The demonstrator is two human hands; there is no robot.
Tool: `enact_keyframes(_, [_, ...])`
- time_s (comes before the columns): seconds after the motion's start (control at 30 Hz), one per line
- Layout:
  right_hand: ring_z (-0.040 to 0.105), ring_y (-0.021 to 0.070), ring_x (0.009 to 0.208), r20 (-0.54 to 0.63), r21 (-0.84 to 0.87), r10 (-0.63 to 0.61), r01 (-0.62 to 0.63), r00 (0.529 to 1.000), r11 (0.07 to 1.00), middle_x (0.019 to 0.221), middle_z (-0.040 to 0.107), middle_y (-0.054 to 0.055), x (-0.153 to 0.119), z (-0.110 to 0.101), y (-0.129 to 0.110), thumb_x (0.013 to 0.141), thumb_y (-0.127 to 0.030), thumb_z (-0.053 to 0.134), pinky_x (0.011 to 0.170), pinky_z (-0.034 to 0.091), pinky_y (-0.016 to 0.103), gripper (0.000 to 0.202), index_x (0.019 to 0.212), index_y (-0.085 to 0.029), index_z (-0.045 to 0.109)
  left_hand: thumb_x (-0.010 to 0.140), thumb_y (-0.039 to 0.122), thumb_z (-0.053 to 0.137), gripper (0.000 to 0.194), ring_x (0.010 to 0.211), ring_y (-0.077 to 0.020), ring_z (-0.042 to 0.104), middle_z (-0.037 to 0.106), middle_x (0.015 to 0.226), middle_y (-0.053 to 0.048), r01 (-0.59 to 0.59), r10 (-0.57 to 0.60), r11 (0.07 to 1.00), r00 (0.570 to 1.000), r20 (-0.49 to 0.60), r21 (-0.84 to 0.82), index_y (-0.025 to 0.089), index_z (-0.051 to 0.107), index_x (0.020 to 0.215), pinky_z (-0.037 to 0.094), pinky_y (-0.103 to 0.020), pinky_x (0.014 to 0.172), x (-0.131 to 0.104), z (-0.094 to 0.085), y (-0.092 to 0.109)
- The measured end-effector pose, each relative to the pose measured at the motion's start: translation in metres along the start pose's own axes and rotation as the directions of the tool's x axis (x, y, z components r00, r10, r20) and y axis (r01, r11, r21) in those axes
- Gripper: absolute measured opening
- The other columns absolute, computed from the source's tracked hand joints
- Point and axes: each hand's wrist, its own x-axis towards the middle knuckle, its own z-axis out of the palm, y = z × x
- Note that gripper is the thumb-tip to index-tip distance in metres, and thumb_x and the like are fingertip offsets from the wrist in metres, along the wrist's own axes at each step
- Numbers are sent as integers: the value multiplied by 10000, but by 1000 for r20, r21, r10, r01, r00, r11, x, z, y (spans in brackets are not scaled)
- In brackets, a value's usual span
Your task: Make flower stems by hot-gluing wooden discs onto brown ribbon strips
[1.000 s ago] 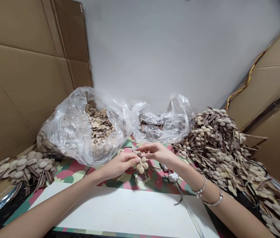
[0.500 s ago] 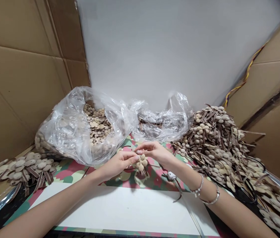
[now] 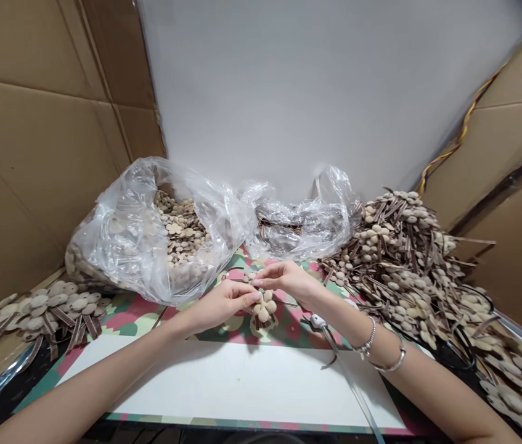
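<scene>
A beige padded fabric flower point(image 3: 264, 307) is pinched between the thumb and fingers of my left hand point(image 3: 224, 302), its petals facing up. My right hand point(image 3: 288, 282) meets it from the right, thumb and index finger pressed together just above the flower. A small greyish padded piece point(image 3: 248, 277) shows behind the fingertips; whether it joins the flower I cannot tell. Brown ribbon ends stick out around both hands. What exactly lies between the right fingertips is hidden.
A clear plastic bag point(image 3: 119, 246) of beige flowers stands back left, a second bag point(image 3: 297, 231) with brown ribbon behind my hands. Ribboned flowers are heaped in a pile point(image 3: 403, 265) at right and a smaller pile point(image 3: 43, 308) at left. A white board point(image 3: 224, 385) lies in front.
My hands stay together at the flower. The flower has turned a little, showing its petals more fully, and the greyish piece behind the fingers shows more. The whole view has shifted slightly.
</scene>
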Motion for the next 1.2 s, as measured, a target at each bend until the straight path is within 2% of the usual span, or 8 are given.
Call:
enact_keyframes(0.2, [586,151,708,-41,23,13,-12,999,1000,739,679,42,0,1,-3,585,-284,740,683,417,285,188,714,-148,719,873,367,426,349,768,-180,594,678,839,-76,-9,15,989,999,-39,150,120,666,816,442,-257,708,-1,-2,-4])
enact_keyframes(0.33, [584,150,708,-89,19,-25,27,996,999,732,677,43,-4,5,-6,610,-265,722,678,418,284,159,711,-142,717,877,327,422,337,719,-157,581,679,806,-61,-41,45,983,999,-15,177,126,676,783,422,-225,669,-4,-1,-1])
enact_keyframes(0.5, [591,158,728,-102,6,-60,61,993,998,753,681,53,-5,6,-7,633,-255,709,690,430,290,148,728,-142,719,856,341,455,301,719,-149,564,640,757,-34,20,-13,990,999,-47,140,139,641,732,434,-234,698,-5,-1,1])
enact_keyframes(0.63, [607,178,817,-101,68,-63,70,993,995,903,684,76,-5,6,-7,627,-229,715,734,447,302,235,851,-157,708,840,386,477,314,708,-145,552,613,736,-22,60,-55,992,997,-49,107,140,633,723,435,-240,695,-5,-2,0])
enact_keyframes(0.77, [611,178,813,-127,53,-36,43,991,998,902,684,80,-5,6,-6,613,-228,729,721,455,301,267,866,-151,695,849,368,483,297,775,-153,573,645,835,-58,54,-54,997,998,11,-48,124,644,791,432,-244,722,-4,-5,1])
enact_keyframes(0.93, [620,180,799,-158,36,-29,35,987,999,879,687,76,-4,8,-6,595,-244,745,704,451,289,249,820,-149,694,850,325,507,269,769,-146,594,655,807,-66,41,-36,982,999,31,-184,109,647,774,442,-253,737,-4,-7,-1])
enact_keyframes(1.2, [619,189,815,-173,31,-21,26,985,999,885,687,81,-7,9,-8,605,-263,744,681,449,278,276,851,-148,691,860,301,487,269,800,-160,602,669,840,-84,48,-46,990,999,22,-130,97,658,822,438,-255,741,-2,-5,0])
